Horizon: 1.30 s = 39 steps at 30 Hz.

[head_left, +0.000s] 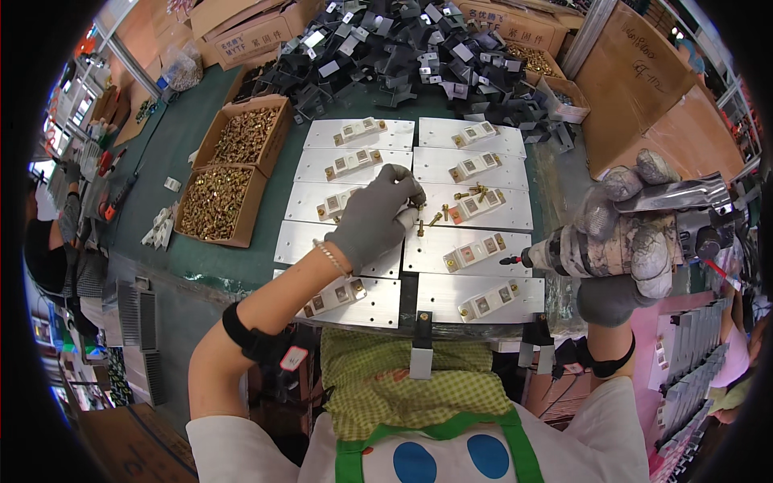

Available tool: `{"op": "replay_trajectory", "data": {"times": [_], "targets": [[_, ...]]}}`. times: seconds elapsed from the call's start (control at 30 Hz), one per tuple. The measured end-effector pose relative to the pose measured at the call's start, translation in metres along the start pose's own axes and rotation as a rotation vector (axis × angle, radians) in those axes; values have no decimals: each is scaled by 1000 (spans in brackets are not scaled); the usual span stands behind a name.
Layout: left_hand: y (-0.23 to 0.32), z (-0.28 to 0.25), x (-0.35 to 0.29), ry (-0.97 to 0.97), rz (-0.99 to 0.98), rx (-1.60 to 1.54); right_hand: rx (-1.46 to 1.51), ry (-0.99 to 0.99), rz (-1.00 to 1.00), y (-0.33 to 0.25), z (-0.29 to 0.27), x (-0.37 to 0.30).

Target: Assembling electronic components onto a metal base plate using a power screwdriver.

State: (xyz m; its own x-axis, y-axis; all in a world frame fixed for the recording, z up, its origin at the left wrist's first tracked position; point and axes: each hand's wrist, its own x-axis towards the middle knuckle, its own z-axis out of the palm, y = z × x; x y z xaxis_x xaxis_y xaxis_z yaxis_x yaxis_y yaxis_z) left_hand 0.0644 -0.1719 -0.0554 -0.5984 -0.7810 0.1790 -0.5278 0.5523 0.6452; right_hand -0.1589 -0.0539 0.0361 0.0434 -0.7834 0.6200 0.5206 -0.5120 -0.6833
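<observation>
My left hand, in a grey glove, reaches over the middle of the metal plates with its fingers pinched together. A bit of a brass screw shows at its fingertips, mostly hidden by the glove. Several loose brass screws lie just right of it on a flat silver plate, beside a pale block. My right hand, gloved with lighter fingertips, grips a worn, tape-wrapped power screwdriver. The tool lies sideways at the right, its dark bit pointing left near the block on another plate.
Two columns of silver plates carry pale blocks. Cardboard boxes of brass screws stand on the left of the green table. Dark bent brackets are heaped at the back, beside a tall cardboard sheet. Another person is at far left.
</observation>
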Motion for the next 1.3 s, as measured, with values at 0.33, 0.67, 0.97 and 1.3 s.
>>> {"op": "replay_trajectory", "data": {"times": [0.33,0.67,0.97,1.3], "targets": [[75,-14,-49,-371,-222,-1095,-16,-53,-1,-19,36,19],[74,-9,-56,259,558,-116,39,-231,103,-22,36,21],[63,-36,-14,-22,461,-102,156,-108,-35,-19,15,26],[-140,-112,143,43,-897,577,-203,243,-214,-19,-43,21]]}}
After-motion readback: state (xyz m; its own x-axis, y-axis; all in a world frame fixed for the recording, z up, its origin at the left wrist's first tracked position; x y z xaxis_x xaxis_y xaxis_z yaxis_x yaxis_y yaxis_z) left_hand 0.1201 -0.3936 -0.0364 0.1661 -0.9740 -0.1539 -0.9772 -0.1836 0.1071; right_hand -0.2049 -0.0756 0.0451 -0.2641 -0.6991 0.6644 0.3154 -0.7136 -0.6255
